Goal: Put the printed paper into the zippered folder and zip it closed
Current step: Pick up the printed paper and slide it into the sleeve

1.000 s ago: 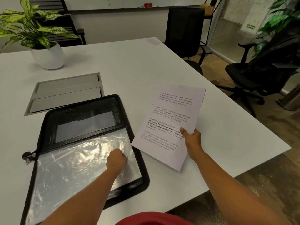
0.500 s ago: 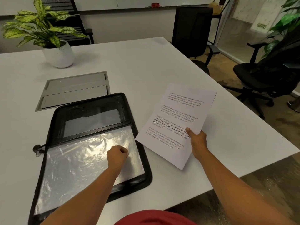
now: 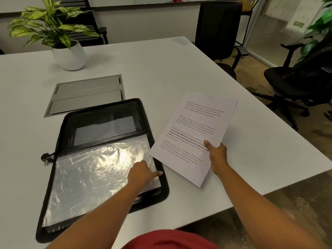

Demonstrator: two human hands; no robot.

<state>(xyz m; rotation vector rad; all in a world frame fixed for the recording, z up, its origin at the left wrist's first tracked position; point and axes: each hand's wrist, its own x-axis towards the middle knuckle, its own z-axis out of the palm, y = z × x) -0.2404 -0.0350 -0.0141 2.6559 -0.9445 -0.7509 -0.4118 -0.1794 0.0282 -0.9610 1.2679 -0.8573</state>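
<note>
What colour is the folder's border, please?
The folder's border is black, seen best in the head view.

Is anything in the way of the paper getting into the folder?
No object lies between them. The printed paper, in the right hand, is beside the open zippered folder. Only the left hand rests on its clear plastic sleeve.

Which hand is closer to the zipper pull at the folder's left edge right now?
Left. The left hand rests on the plastic sleeve near the right edge of the folder, across from the zipper pull. The right hand holds the printed paper farther right, beyond the folder.
</note>
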